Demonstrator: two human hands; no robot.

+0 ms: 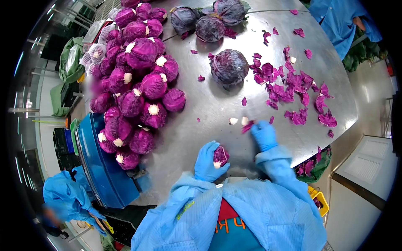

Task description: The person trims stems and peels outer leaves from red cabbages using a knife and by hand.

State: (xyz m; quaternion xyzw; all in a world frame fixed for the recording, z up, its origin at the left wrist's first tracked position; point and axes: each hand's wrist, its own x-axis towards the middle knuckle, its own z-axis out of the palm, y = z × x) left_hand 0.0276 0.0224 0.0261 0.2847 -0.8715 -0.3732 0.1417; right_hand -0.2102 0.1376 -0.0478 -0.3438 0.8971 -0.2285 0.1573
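A small purple cabbage (pixel 220 156) with a white cut stem end is held in my left hand (pixel 206 162), which wears a blue glove, near the table's front edge. My right hand (pixel 264 134), also gloved in blue, is closed at a purple leaf piece (pixel 248 126) by its fingertips. Two white stem pieces (pixel 233 121) lie just left of that leaf. Farther up the steel table (pixel 197 104) rests a large dark cabbage (pixel 229 67).
Trimmed purple cabbages (pixel 153 85) are heaped at the left, above a blue bin (pixel 98 159). More dark cabbages (pixel 210 29) sit at the far side. Loose leaves (pixel 289 90) are scattered right. One person (pixel 67 192) is lower left, another (pixel 343 21) upper right.
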